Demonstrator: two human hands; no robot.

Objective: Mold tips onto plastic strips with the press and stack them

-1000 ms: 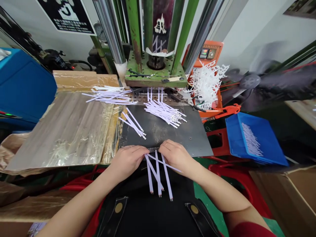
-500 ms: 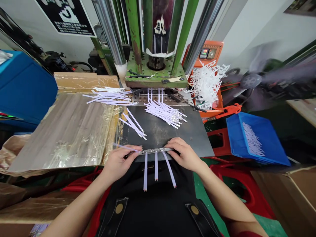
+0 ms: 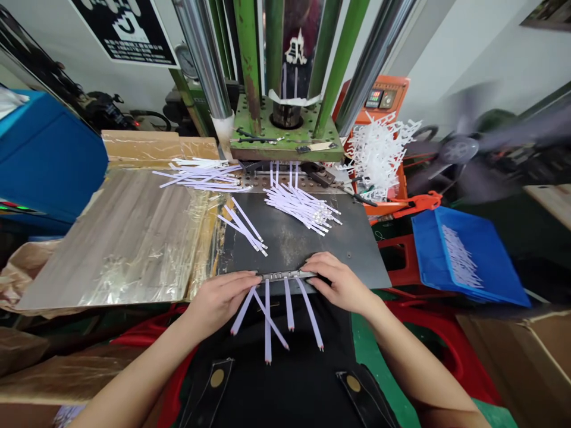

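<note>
A narrow slotted metal bar (image 3: 281, 276) spans between my hands at the near edge of the dark work plate. My left hand (image 3: 226, 297) is closed on its left end, fingers on top and the thumb mostly hidden. My right hand (image 3: 336, 280) pinches the right end between thumb and fingers. Several pale lilac flat cables (image 3: 267, 327) with reddish tips hang from the bar over the black apron. Two of them cross near my left fingers; whether that hand also grips one, I cannot tell. Beyond the bar lie a few loose flat cables (image 3: 244, 224).
A green press (image 3: 288, 153) stands ahead, with a cable pile (image 3: 303, 207) before it. Another pile (image 3: 200, 175) lies on the left by a film-wrapped board (image 3: 120, 232). At right are white plastic scraps (image 3: 381, 154), a blue bin (image 3: 499, 255) and a spinning fan (image 3: 459, 148).
The cable that stuck out leftward from my left hand no longer points that way. More cables now hang below the bar near that hand, two crossing. The view has shifted slightly.
</note>
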